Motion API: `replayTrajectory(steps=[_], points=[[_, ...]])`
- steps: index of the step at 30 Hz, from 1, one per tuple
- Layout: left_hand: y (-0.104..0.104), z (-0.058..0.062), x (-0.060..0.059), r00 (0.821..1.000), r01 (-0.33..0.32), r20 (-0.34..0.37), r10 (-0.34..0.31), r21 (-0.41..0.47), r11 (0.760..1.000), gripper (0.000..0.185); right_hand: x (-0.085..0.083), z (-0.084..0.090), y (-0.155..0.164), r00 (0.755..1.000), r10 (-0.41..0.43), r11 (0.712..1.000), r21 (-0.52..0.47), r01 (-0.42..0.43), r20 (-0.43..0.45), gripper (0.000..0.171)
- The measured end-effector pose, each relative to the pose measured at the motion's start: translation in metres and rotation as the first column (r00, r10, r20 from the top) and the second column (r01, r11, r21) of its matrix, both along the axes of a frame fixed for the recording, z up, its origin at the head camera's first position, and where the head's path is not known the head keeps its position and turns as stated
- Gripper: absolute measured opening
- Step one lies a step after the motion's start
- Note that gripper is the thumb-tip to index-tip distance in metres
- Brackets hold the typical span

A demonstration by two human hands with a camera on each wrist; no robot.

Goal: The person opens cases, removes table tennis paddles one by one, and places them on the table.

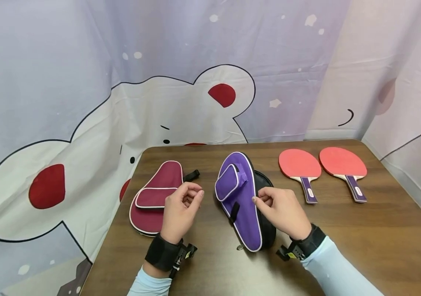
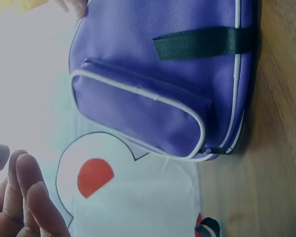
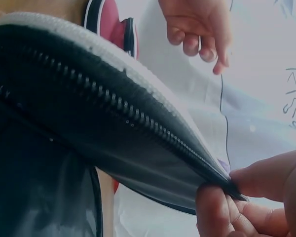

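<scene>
A purple table tennis bat case [image 1: 245, 205] with white piping and a small front pocket stands tilted in mid-table. My right hand [image 1: 282, 209] pinches the right edge of its purple front between thumb and fingers. Bare zip teeth [image 3: 123, 106] run along that edge in the right wrist view, and a black panel [image 1: 268, 230] spreads out behind the front. Left of the case, my left hand [image 1: 180, 211] hovers with loosely bent fingers, holding nothing. It partly covers a maroon bat case [image 1: 160, 195] with a black strap.
Two red table tennis bats [image 1: 299, 163] with purple handles lie side by side at the right of the wooden table [image 1: 343, 246]. A printed curtain [image 1: 180, 111] hangs behind the far edge and along the sides.
</scene>
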State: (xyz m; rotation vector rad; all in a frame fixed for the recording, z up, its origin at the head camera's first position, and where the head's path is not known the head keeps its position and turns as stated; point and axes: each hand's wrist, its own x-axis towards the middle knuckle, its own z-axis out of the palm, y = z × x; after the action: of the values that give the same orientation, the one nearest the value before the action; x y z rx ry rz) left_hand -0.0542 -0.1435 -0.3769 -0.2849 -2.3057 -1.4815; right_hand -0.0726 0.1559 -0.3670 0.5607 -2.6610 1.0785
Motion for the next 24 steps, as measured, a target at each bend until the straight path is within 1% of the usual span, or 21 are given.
replayTrajectory(steps=[4,9,13,18,24], points=[[-0.002,0.0,-0.001,1.0,0.011,-0.009,-0.011,0.015,1.0,0.006,-0.003,-0.004,0.006,1.0,-0.012,1.0,0.0,0.012,0.005,0.008],[-0.003,-0.003,-0.003,1.0,0.022,0.0,-0.022,0.027,0.999,0.007,-0.005,-0.007,0.014,0.999,-0.031,1.0,0.004,0.031,0.023,0.008],[-0.003,-0.003,-0.003,1.0,0.014,0.009,-0.015,0.024,1.0,0.007,-0.007,-0.009,0.02,0.998,-0.04,0.999,0.016,0.039,0.051,0.008],[-0.003,-0.003,-0.003,1.0,0.013,0.023,-0.013,0.013,1.0,0.008,-0.011,-0.014,0.029,0.996,-0.045,0.998,0.042,0.042,0.074,0.013],[-0.002,-0.002,-0.003,0.999,0.028,0.037,-0.028,0.004,1.0,0.009,-0.017,-0.026,0.041,0.989,-0.06,0.995,0.082,0.049,0.138,0.017]])
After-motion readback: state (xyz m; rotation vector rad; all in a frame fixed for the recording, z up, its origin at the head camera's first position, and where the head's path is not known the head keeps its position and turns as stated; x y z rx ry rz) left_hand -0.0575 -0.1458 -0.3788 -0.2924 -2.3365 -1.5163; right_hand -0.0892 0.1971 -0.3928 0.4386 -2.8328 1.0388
